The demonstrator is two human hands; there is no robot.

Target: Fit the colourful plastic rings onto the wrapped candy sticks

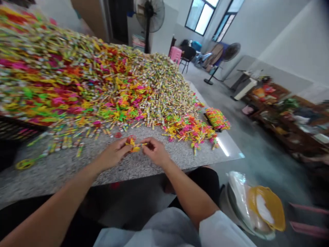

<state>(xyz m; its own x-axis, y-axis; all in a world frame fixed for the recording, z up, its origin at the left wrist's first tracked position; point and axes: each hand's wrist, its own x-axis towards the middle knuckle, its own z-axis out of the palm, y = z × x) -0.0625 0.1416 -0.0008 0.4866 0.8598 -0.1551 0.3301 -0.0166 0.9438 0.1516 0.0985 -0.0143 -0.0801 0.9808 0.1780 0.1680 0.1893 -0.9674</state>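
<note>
My left hand (114,153) and my right hand (155,151) meet over the near edge of a speckled grey table (144,164). Both pinch a small yellow and orange toy piece (134,145) between their fingertips. Just beyond them a huge heap of small colourful stick-like toy parts (77,79) covers most of the table. A looser pile of pink, yellow and orange plastic pieces (190,128) lies to the right of my hands. A few red rings (118,135) lie near my left hand.
A dark basket (12,128) stands at the left table edge. A small dark tray with colourful pieces (217,119) sits at the table's right. On the floor lies a yellow basket in bowls (264,209). Two standing fans (150,17), chairs and a cluttered shelf are behind.
</note>
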